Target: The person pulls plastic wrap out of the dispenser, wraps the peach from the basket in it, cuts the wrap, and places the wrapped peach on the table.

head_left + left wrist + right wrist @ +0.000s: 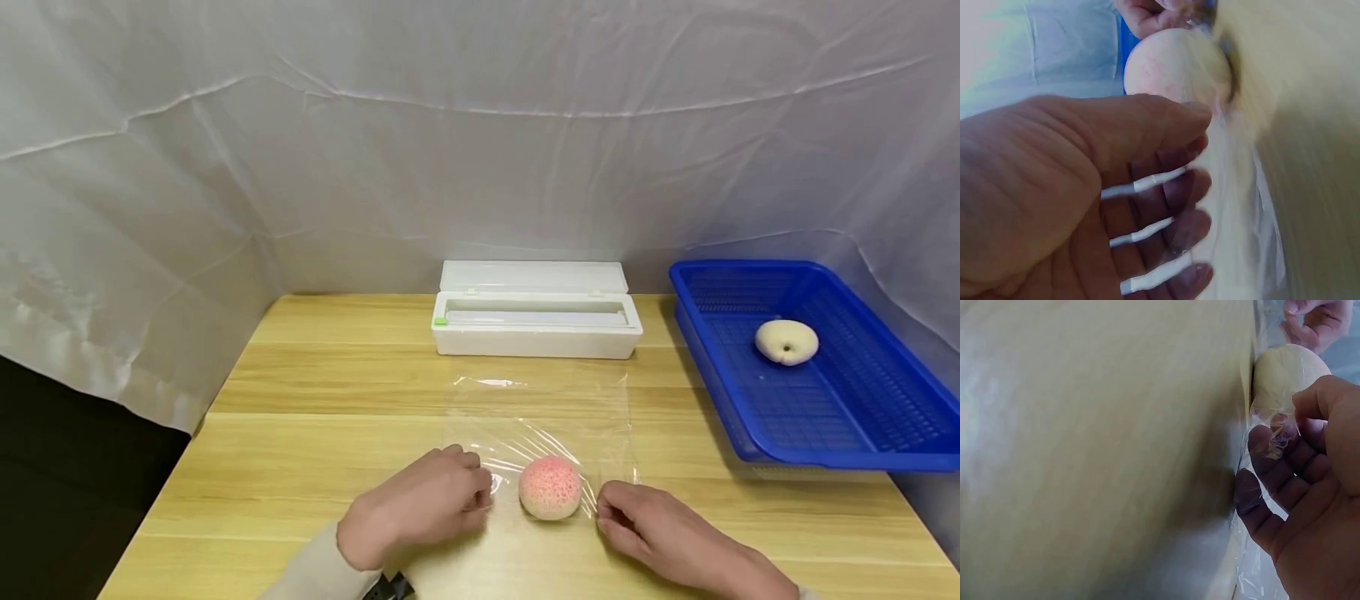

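A pink and cream peach [550,488] sits on the table between both hands, at the near end of a sheet of clear plastic wrap [540,404]. To its left, my left hand [423,504] pinches the film; in the left wrist view, film passes over the fingertips [1196,228] below the thumb. On the peach's right side, my right hand [667,529] holds another part of the film, bunched between thumb and fingers in the right wrist view. Film creases run up to the peach [1282,375] and partly cover it there.
Behind the film stands a white wrap dispenser box [536,340] with its lid raised and a roll inside. A blue plastic basket [716,400] is at the right, holding a pale peach-like fruit [786,342]. Grey cloth [465,167] hangs behind the wooden table [300,467].
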The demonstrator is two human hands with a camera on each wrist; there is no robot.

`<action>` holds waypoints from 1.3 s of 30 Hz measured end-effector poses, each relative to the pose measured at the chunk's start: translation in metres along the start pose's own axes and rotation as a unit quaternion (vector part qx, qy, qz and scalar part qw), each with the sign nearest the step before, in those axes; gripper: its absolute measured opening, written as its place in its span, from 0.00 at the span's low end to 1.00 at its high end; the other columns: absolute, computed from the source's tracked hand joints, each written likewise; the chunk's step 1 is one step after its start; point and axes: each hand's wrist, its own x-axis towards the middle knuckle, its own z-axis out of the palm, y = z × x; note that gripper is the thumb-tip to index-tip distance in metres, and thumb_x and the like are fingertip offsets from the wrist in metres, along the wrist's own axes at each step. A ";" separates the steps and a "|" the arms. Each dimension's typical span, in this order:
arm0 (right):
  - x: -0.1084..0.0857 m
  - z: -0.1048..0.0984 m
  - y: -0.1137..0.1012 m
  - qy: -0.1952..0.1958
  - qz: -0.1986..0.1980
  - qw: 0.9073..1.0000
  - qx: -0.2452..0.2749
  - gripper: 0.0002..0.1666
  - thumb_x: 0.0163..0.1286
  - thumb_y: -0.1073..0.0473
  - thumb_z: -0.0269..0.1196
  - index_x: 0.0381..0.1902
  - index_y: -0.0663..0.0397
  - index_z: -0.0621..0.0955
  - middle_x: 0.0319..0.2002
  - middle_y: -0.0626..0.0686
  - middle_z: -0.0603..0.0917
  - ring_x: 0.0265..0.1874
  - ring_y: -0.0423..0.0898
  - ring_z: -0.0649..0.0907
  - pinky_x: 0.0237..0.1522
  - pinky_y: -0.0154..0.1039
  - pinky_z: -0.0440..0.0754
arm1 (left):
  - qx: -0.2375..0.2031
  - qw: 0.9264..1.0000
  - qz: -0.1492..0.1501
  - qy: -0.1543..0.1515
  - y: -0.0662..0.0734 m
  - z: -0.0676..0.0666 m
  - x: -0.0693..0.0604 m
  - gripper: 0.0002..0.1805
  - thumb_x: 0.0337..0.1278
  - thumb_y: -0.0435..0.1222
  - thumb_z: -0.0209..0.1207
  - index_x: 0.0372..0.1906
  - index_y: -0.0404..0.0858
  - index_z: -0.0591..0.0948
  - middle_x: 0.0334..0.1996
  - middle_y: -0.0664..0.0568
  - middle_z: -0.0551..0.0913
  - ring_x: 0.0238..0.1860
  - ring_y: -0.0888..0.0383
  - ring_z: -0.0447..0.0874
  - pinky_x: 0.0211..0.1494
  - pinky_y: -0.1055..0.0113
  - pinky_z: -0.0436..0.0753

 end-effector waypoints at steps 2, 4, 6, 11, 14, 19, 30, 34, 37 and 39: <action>0.000 0.000 0.001 -0.003 0.006 1.000 0.008 0.17 0.78 0.57 0.65 0.37 0.26 0.72 0.28 0.28 0.69 0.27 0.26 0.71 0.28 0.25 0.71 | 0.013 1.000 -0.008 0.023 0.009 0.001 0.006 0.21 0.60 0.51 0.73 0.51 0.46 0.81 0.44 0.60 0.80 0.46 0.61 0.76 0.55 0.67 0.81; -0.001 0.000 0.002 -0.004 0.010 1.000 0.015 0.16 0.78 0.57 0.65 0.37 0.26 0.72 0.29 0.28 0.70 0.28 0.26 0.72 0.28 0.26 0.72 | 0.023 0.998 -0.003 0.051 0.021 0.005 0.014 0.39 0.51 0.57 0.77 0.64 0.44 0.76 0.55 0.56 0.79 0.55 0.57 0.77 0.62 0.62 0.82; -0.002 0.001 0.002 -0.002 0.012 1.000 0.020 0.17 0.78 0.58 0.65 0.37 0.26 0.73 0.29 0.28 0.70 0.27 0.25 0.72 0.28 0.26 0.72 | 0.043 0.995 0.021 0.082 0.032 0.011 0.024 0.52 0.43 0.61 0.79 0.71 0.44 0.70 0.63 0.51 0.76 0.62 0.53 0.76 0.65 0.59 0.81; -0.004 0.002 0.003 0.008 0.004 1.000 0.021 0.18 0.77 0.59 0.66 0.37 0.27 0.73 0.28 0.27 0.70 0.27 0.25 0.72 0.27 0.25 0.72 | 0.101 0.984 0.082 0.125 0.040 0.026 0.044 0.54 0.41 0.60 0.81 0.72 0.46 0.66 0.66 0.48 0.73 0.62 0.51 0.76 0.62 0.61 0.83; -0.001 0.000 0.002 0.012 0.001 1.000 0.025 0.17 0.77 0.59 0.66 0.37 0.27 0.73 0.30 0.27 0.71 0.28 0.25 0.73 0.29 0.25 0.73 | 0.091 0.981 0.106 0.132 0.032 0.029 0.049 0.46 0.47 0.55 0.80 0.69 0.48 0.70 0.62 0.51 0.76 0.58 0.55 0.79 0.58 0.66 0.84; 0.009 -0.011 0.002 0.013 0.008 0.997 0.073 0.13 0.77 0.60 0.66 0.38 0.32 0.77 0.32 0.31 0.75 0.32 0.28 0.75 0.30 0.27 0.76 | 0.005 0.991 0.099 0.093 0.016 0.022 0.056 0.37 0.56 0.51 0.76 0.69 0.50 0.75 0.60 0.54 0.80 0.60 0.59 0.81 0.61 0.68 0.84; 0.025 -0.026 0.022 -0.012 0.117 0.951 0.285 0.09 0.84 0.59 0.56 0.46 0.59 0.78 0.26 0.49 0.78 0.23 0.34 0.74 0.19 0.34 0.73 | -0.209 0.977 0.018 -0.025 -0.016 -0.001 0.081 0.33 0.65 0.48 0.71 0.73 0.49 0.77 0.62 0.61 0.84 0.57 0.69 0.81 0.64 0.72 0.79; 0.021 -0.032 0.033 -0.017 0.125 0.941 0.314 0.13 0.82 0.63 0.58 0.54 0.70 0.75 0.31 0.50 0.78 0.26 0.37 0.76 0.23 0.37 0.76 | -0.257 0.965 -0.003 -0.050 -0.024 -0.003 0.086 0.32 0.65 0.48 0.71 0.73 0.53 0.78 0.60 0.64 0.85 0.52 0.71 0.81 0.61 0.72 0.80; 0.018 -0.038 0.039 -0.024 0.124 0.945 0.303 0.17 0.77 0.66 0.64 0.57 0.72 0.75 0.35 0.49 0.79 0.31 0.37 0.79 0.29 0.37 0.80 | -0.288 0.955 -0.021 -0.065 -0.029 -0.003 0.088 0.32 0.64 0.48 0.72 0.73 0.54 0.78 0.58 0.65 0.86 0.49 0.70 0.81 0.58 0.72 0.80; 0.017 -0.039 0.042 -0.010 0.146 0.945 0.292 0.18 0.74 0.65 0.67 0.55 0.70 0.77 0.35 0.49 0.81 0.31 0.37 0.80 0.29 0.36 0.81 | -0.292 0.953 -0.025 -0.072 -0.033 -0.004 0.091 0.33 0.65 0.48 0.71 0.73 0.53 0.78 0.57 0.64 0.86 0.49 0.69 0.81 0.58 0.73 0.80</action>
